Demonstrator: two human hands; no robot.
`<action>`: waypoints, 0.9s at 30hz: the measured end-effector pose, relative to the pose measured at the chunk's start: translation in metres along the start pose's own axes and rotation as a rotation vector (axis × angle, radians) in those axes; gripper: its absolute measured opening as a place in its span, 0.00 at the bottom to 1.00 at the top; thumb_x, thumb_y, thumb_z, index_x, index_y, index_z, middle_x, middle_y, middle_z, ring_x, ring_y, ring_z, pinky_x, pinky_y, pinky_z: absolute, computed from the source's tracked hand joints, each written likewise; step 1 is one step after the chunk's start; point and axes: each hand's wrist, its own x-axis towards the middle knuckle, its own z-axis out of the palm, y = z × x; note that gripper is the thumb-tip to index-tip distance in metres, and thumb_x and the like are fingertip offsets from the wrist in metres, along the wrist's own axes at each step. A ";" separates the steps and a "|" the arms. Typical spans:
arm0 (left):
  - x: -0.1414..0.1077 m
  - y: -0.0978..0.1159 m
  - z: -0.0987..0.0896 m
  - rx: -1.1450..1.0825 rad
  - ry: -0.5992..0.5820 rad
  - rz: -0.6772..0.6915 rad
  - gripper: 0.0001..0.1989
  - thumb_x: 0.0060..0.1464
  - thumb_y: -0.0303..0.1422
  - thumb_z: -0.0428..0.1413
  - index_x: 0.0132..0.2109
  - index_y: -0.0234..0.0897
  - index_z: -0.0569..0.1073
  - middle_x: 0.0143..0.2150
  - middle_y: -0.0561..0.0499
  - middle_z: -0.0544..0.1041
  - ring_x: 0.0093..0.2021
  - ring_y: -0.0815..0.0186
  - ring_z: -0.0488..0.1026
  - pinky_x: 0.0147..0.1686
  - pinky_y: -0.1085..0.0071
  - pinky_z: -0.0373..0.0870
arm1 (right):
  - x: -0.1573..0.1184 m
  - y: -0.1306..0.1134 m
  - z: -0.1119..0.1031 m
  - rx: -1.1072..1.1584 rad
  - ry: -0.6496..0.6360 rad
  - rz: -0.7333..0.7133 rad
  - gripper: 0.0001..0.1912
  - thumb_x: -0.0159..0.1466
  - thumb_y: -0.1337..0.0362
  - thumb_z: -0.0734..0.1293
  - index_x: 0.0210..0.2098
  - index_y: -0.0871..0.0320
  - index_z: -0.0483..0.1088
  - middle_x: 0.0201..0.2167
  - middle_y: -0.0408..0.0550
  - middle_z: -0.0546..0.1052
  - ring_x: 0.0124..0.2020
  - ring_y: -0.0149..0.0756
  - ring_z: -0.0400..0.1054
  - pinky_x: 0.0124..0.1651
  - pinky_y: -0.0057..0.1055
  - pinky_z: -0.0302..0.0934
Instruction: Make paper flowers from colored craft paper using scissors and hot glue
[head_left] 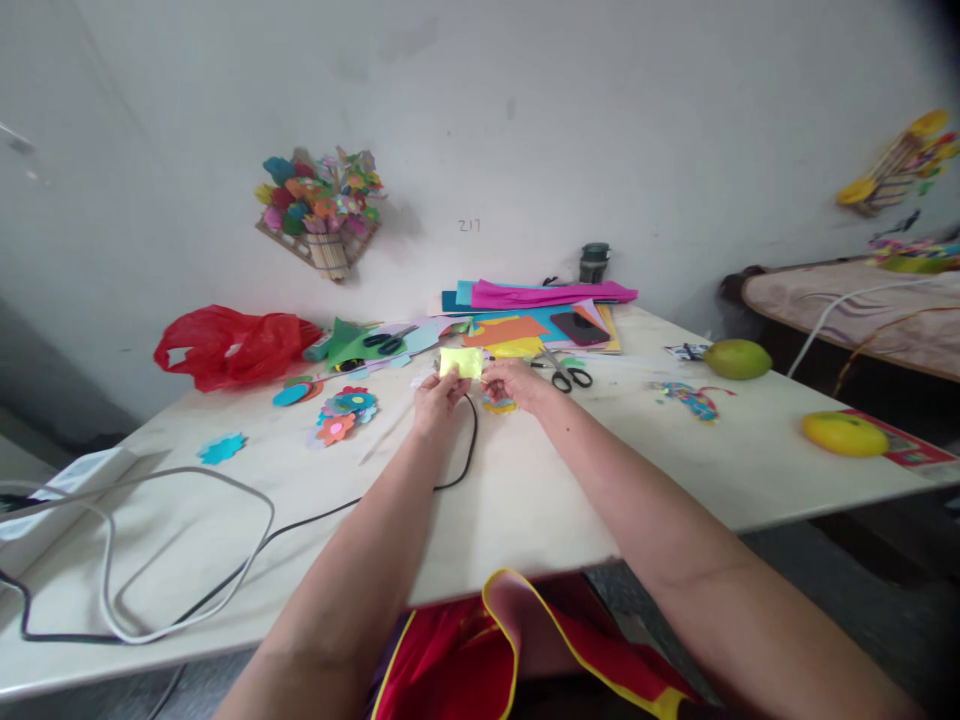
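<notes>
A small light-yellow piece of paper is held up over the middle of the table. My left hand grips its lower edge, with the thumb on the front. At the paper's right edge, the fingers of my right hand are pinched together on it; their tips are small and partly hidden. Black-handled scissors lie just right of my right hand. Behind the hands are orange paper and brighter yellow paper. Layered paper flowers rest on the table to the left.
A black cable runs beside my left forearm, and a white cable loops at the left. A red plastic bag, more scissors, a phone, a green mango and a yellow fruit are on the table.
</notes>
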 end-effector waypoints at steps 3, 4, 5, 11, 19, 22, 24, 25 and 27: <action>0.000 0.000 -0.001 -0.006 -0.001 -0.009 0.12 0.38 0.30 0.65 0.25 0.30 0.69 0.20 0.55 0.70 0.24 0.73 0.71 0.35 0.74 0.70 | 0.000 0.000 -0.001 0.018 -0.035 -0.006 0.03 0.50 0.74 0.63 0.22 0.62 0.66 0.16 0.45 0.72 0.14 0.26 0.62 0.17 0.23 0.59; 0.001 0.000 -0.001 -0.005 -0.002 -0.013 0.12 0.38 0.30 0.65 0.25 0.30 0.69 0.20 0.54 0.70 0.24 0.73 0.72 0.35 0.73 0.70 | 0.000 0.000 -0.002 0.029 -0.043 -0.011 0.02 0.51 0.73 0.63 0.23 0.62 0.66 0.17 0.45 0.72 0.14 0.26 0.62 0.17 0.24 0.59; 0.001 0.000 -0.001 -0.004 -0.002 -0.016 0.12 0.38 0.30 0.65 0.25 0.30 0.69 0.20 0.54 0.71 0.24 0.72 0.72 0.35 0.73 0.70 | 0.000 0.000 -0.002 0.040 -0.050 -0.015 0.02 0.51 0.72 0.63 0.23 0.62 0.66 0.17 0.46 0.73 0.14 0.27 0.62 0.17 0.24 0.60; -0.001 0.002 0.000 0.006 0.012 -0.028 0.12 0.39 0.30 0.65 0.24 0.30 0.68 0.20 0.53 0.71 0.24 0.72 0.72 0.33 0.74 0.71 | -0.001 -0.002 -0.004 0.049 -0.066 0.000 0.02 0.53 0.70 0.62 0.25 0.63 0.66 0.18 0.47 0.73 0.14 0.27 0.62 0.17 0.24 0.60; -0.002 0.001 -0.001 0.014 -0.004 -0.031 0.12 0.38 0.30 0.65 0.24 0.30 0.69 0.20 0.53 0.71 0.24 0.72 0.72 0.34 0.73 0.70 | 0.000 0.000 -0.004 -0.003 -0.016 -0.017 0.03 0.51 0.72 0.65 0.23 0.63 0.65 0.17 0.47 0.74 0.13 0.26 0.63 0.16 0.23 0.60; -0.001 0.000 -0.002 0.022 -0.004 -0.033 0.12 0.37 0.31 0.65 0.25 0.30 0.69 0.20 0.53 0.71 0.24 0.72 0.72 0.34 0.73 0.70 | 0.001 0.001 -0.006 -0.033 -0.024 -0.028 0.02 0.50 0.72 0.65 0.23 0.63 0.66 0.17 0.47 0.74 0.13 0.26 0.63 0.16 0.23 0.60; 0.000 0.000 -0.002 0.025 -0.005 -0.035 0.13 0.37 0.31 0.66 0.26 0.29 0.70 0.20 0.54 0.70 0.23 0.72 0.71 0.33 0.74 0.70 | 0.000 0.000 -0.006 -0.070 -0.031 -0.038 0.02 0.51 0.72 0.64 0.23 0.63 0.66 0.17 0.46 0.74 0.13 0.26 0.63 0.16 0.23 0.60; 0.000 -0.001 -0.002 0.026 -0.006 -0.036 0.13 0.36 0.31 0.66 0.26 0.29 0.70 0.20 0.54 0.70 0.23 0.72 0.71 0.33 0.74 0.70 | -0.001 -0.001 -0.006 -0.095 -0.033 -0.044 0.02 0.51 0.72 0.63 0.22 0.63 0.66 0.17 0.45 0.73 0.13 0.26 0.63 0.16 0.23 0.60; 0.000 -0.001 -0.002 0.027 -0.011 -0.039 0.13 0.37 0.31 0.66 0.27 0.29 0.70 0.20 0.54 0.70 0.23 0.73 0.71 0.33 0.74 0.70 | -0.002 -0.003 -0.005 -0.164 -0.022 -0.062 0.05 0.52 0.73 0.62 0.21 0.62 0.66 0.15 0.43 0.72 0.12 0.26 0.62 0.15 0.23 0.59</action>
